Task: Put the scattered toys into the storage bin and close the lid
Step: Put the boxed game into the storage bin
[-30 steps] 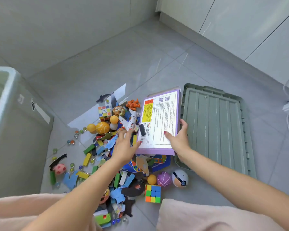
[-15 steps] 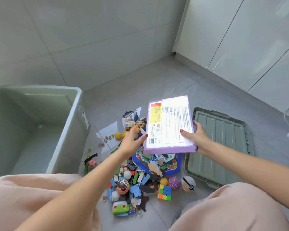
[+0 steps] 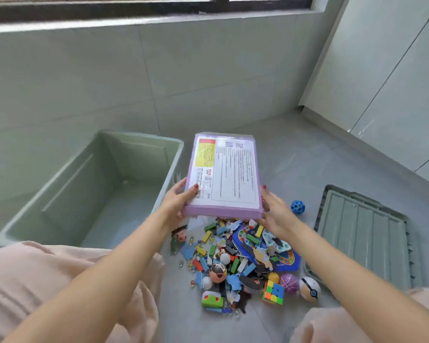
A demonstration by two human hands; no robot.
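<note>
Now both hands, left hand and right hand, grip the purple box's near corners, keeping it level beside the open bin at left.

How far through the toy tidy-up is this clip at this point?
Early. Nothing looks done: the storage bin appears empty. In hand: the left hand and right hand hold a flat purple box in the air, beside the bin's right rim. Left: the toy pile and the blue ball are on the floor, and the lid lies flat to the right, not on the bin.
</note>
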